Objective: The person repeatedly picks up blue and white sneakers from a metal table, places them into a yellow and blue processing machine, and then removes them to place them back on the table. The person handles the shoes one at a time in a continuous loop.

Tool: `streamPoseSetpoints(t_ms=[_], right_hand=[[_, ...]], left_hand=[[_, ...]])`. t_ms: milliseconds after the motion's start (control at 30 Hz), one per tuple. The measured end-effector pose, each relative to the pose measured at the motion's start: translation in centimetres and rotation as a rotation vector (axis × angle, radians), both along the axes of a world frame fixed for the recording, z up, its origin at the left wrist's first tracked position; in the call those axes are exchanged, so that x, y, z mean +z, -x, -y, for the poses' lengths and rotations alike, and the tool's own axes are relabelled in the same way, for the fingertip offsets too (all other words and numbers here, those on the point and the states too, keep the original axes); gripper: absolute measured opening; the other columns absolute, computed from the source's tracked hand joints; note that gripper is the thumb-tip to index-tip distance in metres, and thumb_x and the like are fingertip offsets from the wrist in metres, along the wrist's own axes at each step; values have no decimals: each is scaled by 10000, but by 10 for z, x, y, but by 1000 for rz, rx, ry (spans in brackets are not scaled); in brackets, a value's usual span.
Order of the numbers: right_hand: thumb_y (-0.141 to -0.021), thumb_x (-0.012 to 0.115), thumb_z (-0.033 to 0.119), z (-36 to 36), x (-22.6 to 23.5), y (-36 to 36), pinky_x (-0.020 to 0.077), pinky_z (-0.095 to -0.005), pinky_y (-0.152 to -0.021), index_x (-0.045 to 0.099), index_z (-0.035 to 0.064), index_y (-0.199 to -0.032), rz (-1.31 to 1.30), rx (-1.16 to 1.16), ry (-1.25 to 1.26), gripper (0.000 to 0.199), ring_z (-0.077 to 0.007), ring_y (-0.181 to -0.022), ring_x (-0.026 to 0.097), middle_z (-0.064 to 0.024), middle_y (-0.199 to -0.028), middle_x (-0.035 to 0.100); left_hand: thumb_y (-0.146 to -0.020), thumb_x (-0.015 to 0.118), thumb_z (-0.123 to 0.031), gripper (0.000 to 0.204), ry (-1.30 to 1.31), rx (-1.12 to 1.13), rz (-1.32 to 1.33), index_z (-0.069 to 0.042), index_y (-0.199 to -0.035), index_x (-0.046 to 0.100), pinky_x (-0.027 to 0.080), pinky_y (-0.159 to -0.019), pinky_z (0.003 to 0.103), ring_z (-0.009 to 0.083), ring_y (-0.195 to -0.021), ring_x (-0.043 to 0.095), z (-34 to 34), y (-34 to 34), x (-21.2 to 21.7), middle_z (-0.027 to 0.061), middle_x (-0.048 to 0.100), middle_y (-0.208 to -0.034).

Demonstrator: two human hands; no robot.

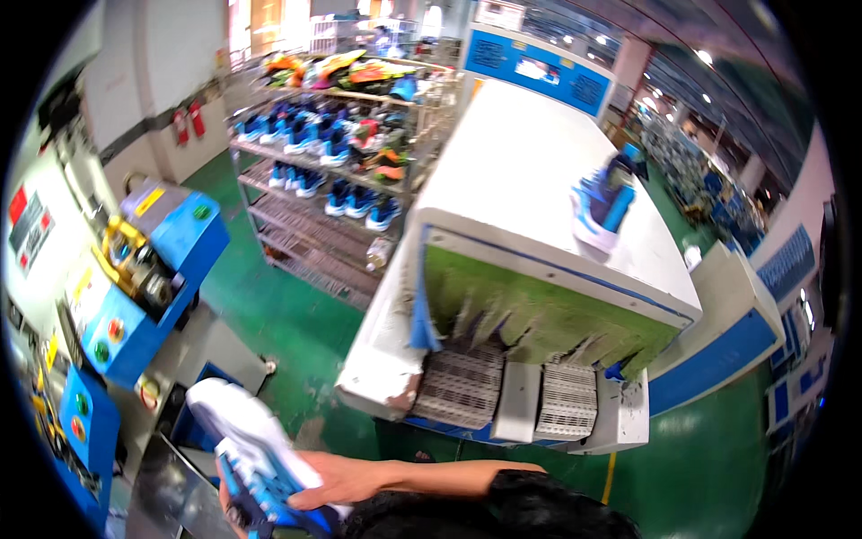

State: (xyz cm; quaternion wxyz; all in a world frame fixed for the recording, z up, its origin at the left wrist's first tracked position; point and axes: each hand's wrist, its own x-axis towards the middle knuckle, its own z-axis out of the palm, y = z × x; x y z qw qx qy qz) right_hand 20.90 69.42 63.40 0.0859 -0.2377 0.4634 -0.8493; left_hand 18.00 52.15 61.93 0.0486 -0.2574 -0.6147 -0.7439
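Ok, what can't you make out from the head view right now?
- Left hand: not in view, possibly behind the shoe at the lower edge.
- Right hand: its fingers lie on the shoe, their tips hidden behind it.
- Shoe's heel end: cut off by the lower edge.
- Tunnel machine inside: hidden by the torn green curtain.
- Rack shoes: too small for detail.

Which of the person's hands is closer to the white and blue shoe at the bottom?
The right hand, as far as the view shows. Its fingers lie flat against the white and blue shoe, holding it. The left hand is mostly hidden under the shoe, so its grip cannot be judged.
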Motion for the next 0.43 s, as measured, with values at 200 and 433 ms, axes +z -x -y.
streamPoseSetpoints(t_ms=[200,433], right_hand=[[-981,505,475,-80,-9,-105,367,-282,-1009,433,-4,-1345,278,-404,11,605,-121,-1130,472,-55,-1251,530],[-900,661,404,-121,42,-154,350,-327,-1056,334,40,-1428,177,-1046,-137,720,-184,-1233,453,-128,-1321,493]], left_hand=[[-882,550,-611,638,72,-552,-300,-5,-1074,497,305,-1036,491,287,-974,573,-146,-6,71,136,644,-898],[-948,512,-508,563,-91,-578,-200,29,-1113,476,298,-1060,470,235,-955,571,-214,-34,113,129,601,-869]])
